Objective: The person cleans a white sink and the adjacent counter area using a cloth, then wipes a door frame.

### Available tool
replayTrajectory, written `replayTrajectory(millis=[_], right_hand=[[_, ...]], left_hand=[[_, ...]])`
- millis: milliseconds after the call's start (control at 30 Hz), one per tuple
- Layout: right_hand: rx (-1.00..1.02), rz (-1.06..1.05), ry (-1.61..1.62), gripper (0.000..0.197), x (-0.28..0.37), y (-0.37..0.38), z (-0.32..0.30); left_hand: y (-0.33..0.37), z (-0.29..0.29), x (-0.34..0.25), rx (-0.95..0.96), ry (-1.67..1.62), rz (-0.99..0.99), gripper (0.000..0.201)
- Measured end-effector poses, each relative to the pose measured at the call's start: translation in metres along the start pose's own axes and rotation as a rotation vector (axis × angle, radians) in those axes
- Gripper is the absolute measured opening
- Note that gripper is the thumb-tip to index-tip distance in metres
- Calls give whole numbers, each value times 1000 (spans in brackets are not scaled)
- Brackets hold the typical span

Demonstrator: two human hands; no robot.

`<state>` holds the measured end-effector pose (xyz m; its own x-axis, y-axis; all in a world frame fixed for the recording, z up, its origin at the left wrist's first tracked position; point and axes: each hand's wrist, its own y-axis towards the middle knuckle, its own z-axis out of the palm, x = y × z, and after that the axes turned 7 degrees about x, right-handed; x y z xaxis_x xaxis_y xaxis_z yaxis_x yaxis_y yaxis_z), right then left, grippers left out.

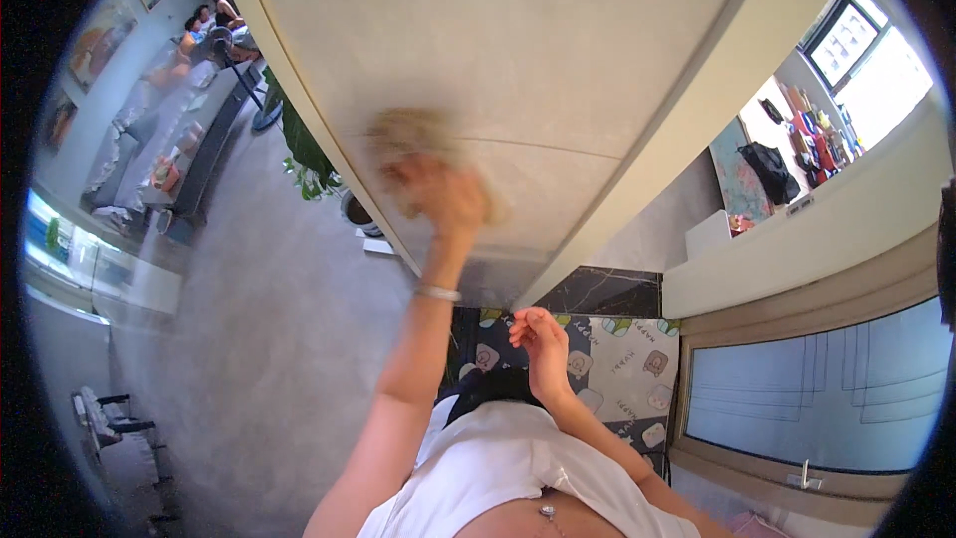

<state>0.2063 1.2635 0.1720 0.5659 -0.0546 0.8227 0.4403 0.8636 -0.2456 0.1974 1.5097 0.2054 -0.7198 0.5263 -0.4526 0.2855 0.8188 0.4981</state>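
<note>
Left hand [445, 197] is holding a motion-blurred tan cloth [406, 128], cloth is resting against pale panel [538, 50] near its left edge, right hand [544, 344] is hovering by panel's lower end, curling loosely, unclenched.

Capital lettering [624, 361], one short word repeated, printed on the patterned floor mat [619, 381]

Ahead: panel [488, 30], cloth [403, 127] against it | left: plant [302, 139], then fan [221, 38], sofa [204, 147] | below: mat [627, 349] | right: door [817, 389]
</note>
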Motion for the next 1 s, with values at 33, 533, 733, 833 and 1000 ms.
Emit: replayTrajectory(millis=[33,533,733,833,1000], right_hand=[[-6,6,-3,25,-3,-1,1],[34,-4,-4,21,5,12,16],[30,23,23,21,2,8,20],[9,-2,25,22,8,8,17],[-27,-52,40,22,9,15,7]], left_hand=[[16,-16,11,-600,-126,107,50],[42,-79,-48,-428,-46,218,51],[55,-115,-141,-389,-30,625,47],[25,-70,-131,-340,1,668,38],[10,-89,-133,467,-222,303,31]])
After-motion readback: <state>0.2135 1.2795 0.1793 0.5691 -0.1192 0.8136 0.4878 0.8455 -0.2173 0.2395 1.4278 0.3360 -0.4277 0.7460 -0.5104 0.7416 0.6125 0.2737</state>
